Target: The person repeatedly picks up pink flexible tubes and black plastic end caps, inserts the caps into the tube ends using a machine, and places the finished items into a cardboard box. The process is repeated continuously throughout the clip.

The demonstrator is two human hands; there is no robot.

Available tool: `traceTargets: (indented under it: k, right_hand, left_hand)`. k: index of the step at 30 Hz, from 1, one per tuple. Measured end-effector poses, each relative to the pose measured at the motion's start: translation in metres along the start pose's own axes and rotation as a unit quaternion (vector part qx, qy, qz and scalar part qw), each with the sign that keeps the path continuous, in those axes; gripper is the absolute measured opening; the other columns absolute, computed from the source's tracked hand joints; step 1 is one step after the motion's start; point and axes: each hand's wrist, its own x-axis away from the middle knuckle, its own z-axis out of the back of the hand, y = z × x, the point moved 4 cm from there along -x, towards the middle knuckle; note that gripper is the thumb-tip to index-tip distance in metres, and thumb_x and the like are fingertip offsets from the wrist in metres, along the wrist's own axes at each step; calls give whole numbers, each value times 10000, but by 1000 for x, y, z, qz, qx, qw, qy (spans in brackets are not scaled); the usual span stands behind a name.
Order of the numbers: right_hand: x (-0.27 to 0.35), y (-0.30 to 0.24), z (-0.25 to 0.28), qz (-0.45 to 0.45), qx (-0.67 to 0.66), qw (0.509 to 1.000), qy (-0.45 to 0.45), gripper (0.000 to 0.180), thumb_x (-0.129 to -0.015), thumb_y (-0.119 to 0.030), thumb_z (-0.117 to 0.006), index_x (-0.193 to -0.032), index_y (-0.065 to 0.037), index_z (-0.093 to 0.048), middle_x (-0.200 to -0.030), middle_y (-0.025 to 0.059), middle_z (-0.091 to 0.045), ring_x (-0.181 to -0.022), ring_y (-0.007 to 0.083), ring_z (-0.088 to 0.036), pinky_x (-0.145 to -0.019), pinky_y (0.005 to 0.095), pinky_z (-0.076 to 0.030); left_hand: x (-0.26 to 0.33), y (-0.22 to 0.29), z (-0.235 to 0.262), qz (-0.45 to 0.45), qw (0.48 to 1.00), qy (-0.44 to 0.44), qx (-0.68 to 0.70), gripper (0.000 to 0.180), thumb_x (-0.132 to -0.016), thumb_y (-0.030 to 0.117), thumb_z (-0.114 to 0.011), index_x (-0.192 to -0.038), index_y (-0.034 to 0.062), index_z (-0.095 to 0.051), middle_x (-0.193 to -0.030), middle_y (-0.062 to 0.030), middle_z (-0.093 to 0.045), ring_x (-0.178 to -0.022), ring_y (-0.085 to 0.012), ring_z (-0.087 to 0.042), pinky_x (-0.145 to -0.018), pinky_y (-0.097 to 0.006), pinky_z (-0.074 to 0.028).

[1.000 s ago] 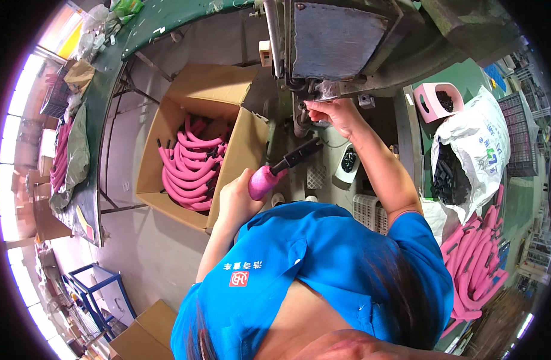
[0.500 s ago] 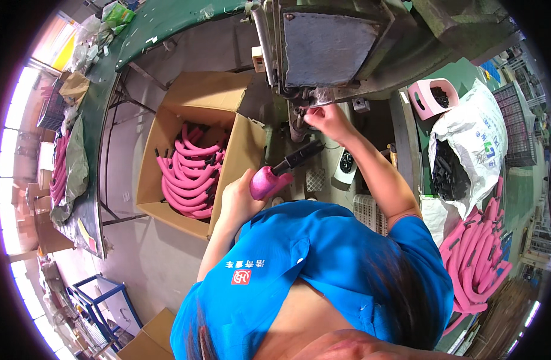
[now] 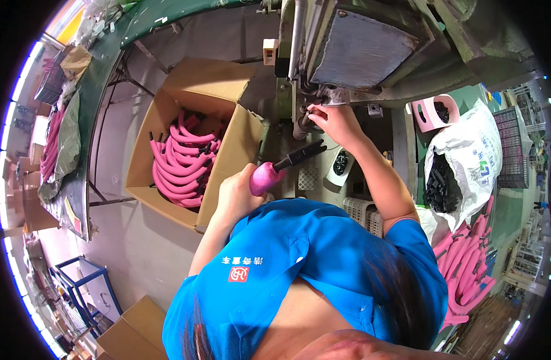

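"Gripping anything, that left hand (image 3: 234, 189)?"
"Yes, it wraps around a pink tube (image 3: 266, 178) just beyond the blue shirt (image 3: 323, 240), black fitting (image 3: 299, 156) pointing up and right."
"And the right hand (image 3: 339, 125)?"
"Fingers bent below the machine (image 3: 365, 51); whether they pinch anything, one cannot tell. Curved pink tubes (image 3: 178, 174) lie in the carton (image 3: 238, 150)."

The head-worn fisheye view looks steeply down from close above the blue shirt (image 3: 323, 246). It covers, at moderate range ahead of the shirt, the left hand (image 3: 234, 193) and right hand (image 3: 340, 124), with the metal machine (image 3: 362, 51) reaching farther forward. Coverage spreads to a green bench (image 3: 99, 99) well left of the shirt.
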Motion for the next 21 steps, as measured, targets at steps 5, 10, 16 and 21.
traceTargets:
  k: [5, 10, 16, 21]
  right_hand:
    - [2, -2, -1, 12, 38, 999, 17, 204, -834, -137, -671, -979, 6, -664, -852, 129, -685, -742, 162, -657, -664, 287, -502]
    - [1, 7, 2, -5, -77, 996, 39, 196, -829, -98, -687, -986, 16, -659, -897, 94, -701, -802, 123, -652, -721, 277, -522]
    - [-2, 13, 4, -8, -112, 992, 63, 211, -818, -170, -699, -925, 9, -665, -819, 103, -692, -738, 166, -671, -667, 303, -526]
    - [-3, 12, 3, 10, -64, 997, 44, 191, -817, -93, -696, -971, -3, -629, -836, 48, -661, -733, 105, -620, -685, 273, -506]
  left_hand:
    - [3, 3, 3, 11, 1000, -2, 9, 393, -617, 152, -711, -966, 74, -547, -797, -175, -632, -780, -388, -619, -687, -451, -490]
    - [8, -2, 2, 6, 1000, 7, 16, 392, -613, 133, -696, -974, 85, -551, -796, -178, -632, -782, -391, -618, -689, -453, -489]
    - [12, -5, 1, 5, 1000, 7, 4, 380, -617, 133, -691, -965, 85, -548, -783, -181, -629, -774, -394, -616, -686, -460, -487]
    - [14, -6, 1, 6, 1000, 3, 9, 379, -616, 136, -694, -961, 84, -546, -777, -181, -627, -770, -393, -616, -687, -461, -487]
